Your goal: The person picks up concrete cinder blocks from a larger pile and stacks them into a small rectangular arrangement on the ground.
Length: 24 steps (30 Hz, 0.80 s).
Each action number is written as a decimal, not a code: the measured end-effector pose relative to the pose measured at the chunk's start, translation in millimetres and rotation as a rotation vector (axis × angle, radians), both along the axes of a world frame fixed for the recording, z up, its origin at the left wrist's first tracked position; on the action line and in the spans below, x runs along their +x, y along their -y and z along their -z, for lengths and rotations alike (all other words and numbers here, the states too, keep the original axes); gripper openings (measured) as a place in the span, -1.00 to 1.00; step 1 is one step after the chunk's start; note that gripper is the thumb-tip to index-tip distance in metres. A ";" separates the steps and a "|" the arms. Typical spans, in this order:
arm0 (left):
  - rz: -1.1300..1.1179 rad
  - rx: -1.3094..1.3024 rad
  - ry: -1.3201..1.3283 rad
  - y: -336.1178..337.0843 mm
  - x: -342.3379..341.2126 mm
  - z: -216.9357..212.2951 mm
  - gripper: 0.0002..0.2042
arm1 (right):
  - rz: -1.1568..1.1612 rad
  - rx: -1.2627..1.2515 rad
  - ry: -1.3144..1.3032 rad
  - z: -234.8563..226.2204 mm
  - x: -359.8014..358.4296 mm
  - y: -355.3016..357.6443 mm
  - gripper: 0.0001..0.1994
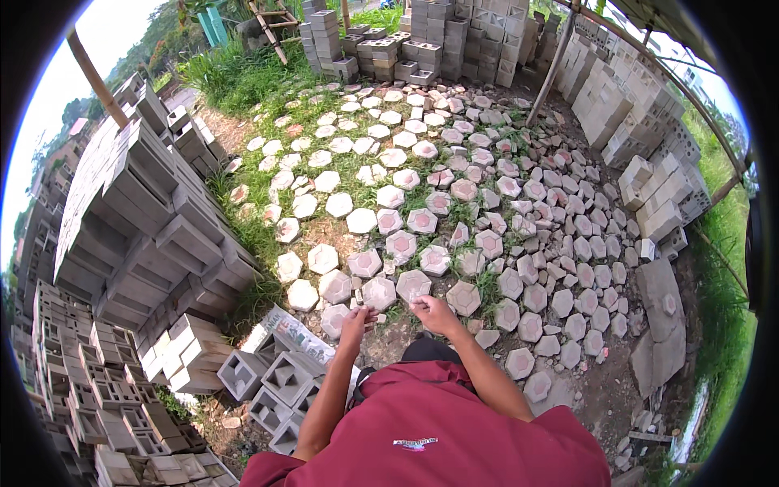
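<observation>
Both my hands are raised in front of my body, a short gap apart, above ground laid with hexagonal paving blocks. My left hand (357, 325) has its fingers curled in toward the thumb. Thumb and fingers of my right hand (435, 315) are drawn together in a pinch. Whatever either hand holds, if anything, is too small to make out. Just beyond the hands lie a pinkish hexagonal paver (379, 293) and another hexagonal paver (414, 285), both flat on the ground.
Grey hollow concrete blocks (284, 380) sit by my left arm, next to a printed sheet (296, 331). A tall block stack (134, 203) rises on the left. More blocks (661, 191) stand at the right, near a bamboo post (554, 69). Flat slabs (659, 316) lie below them.
</observation>
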<state>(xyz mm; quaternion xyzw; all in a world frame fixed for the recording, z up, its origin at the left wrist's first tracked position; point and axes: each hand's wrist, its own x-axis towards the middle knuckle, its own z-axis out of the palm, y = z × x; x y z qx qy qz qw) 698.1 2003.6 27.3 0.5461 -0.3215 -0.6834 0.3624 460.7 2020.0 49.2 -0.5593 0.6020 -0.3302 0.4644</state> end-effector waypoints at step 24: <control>0.645 -0.387 0.362 323.7 -202.6 60.8 -0.70 | 0.370 0.210 -0.068 57.7 -166.8 215.3 -0.65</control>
